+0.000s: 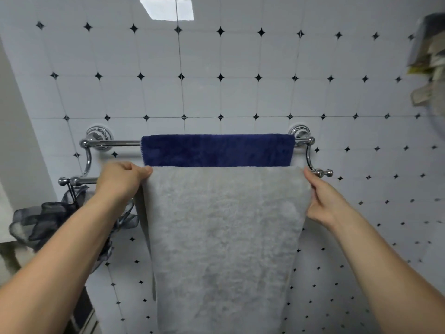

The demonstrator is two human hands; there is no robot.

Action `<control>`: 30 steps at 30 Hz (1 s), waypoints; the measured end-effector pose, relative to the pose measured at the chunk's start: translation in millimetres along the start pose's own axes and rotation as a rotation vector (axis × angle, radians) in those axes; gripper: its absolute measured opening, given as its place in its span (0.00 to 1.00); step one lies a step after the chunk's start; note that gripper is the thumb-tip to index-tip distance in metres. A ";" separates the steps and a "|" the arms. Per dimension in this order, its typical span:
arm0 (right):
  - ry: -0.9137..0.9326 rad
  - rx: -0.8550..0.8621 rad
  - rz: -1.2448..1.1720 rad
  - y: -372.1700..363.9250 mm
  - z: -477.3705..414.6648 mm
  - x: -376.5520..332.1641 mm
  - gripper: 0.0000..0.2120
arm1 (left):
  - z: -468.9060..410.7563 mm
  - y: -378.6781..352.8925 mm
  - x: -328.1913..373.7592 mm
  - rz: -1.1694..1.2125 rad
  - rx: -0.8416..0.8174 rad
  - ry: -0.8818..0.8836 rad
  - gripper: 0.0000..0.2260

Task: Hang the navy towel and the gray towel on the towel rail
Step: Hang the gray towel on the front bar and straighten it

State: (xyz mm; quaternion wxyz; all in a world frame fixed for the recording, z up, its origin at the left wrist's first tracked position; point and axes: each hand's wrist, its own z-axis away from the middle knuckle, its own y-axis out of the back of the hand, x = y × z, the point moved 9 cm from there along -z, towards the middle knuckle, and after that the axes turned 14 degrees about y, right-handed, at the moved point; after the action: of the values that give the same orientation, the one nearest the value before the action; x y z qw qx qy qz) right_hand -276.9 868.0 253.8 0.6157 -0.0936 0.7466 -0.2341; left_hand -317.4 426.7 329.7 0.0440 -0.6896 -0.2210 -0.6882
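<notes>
A chrome double towel rail [113, 142] is fixed to the tiled wall. The navy towel [216, 150] hangs over its back bar. The gray towel [224, 237] is draped over the front bar and hangs far down, hiding the navy towel's lower part. My left hand [121, 180] pinches the gray towel's top left corner at the bar. My right hand [325, 201] holds the towel's top right edge, fingers curled on the cloth beside the bar's end knob.
A dark sheer fabric pouch [41, 222] hangs from the front bar's left end, under my left forearm. A blurred object [428, 61] sticks in at the upper right. White wall tiles with small black diamonds surround the rail.
</notes>
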 end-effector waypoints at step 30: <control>0.439 0.289 0.987 -7.1 1.4 -63.2 0.09 | -18.6 8.3 -41.5 0.241 -0.072 0.287 0.14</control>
State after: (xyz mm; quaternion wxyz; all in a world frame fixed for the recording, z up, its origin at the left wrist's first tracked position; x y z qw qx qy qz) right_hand -262.5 888.6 312.3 0.4887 0.4035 0.7729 -0.0320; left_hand -329.8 402.4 292.5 0.1325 -0.6070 -0.1037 -0.7767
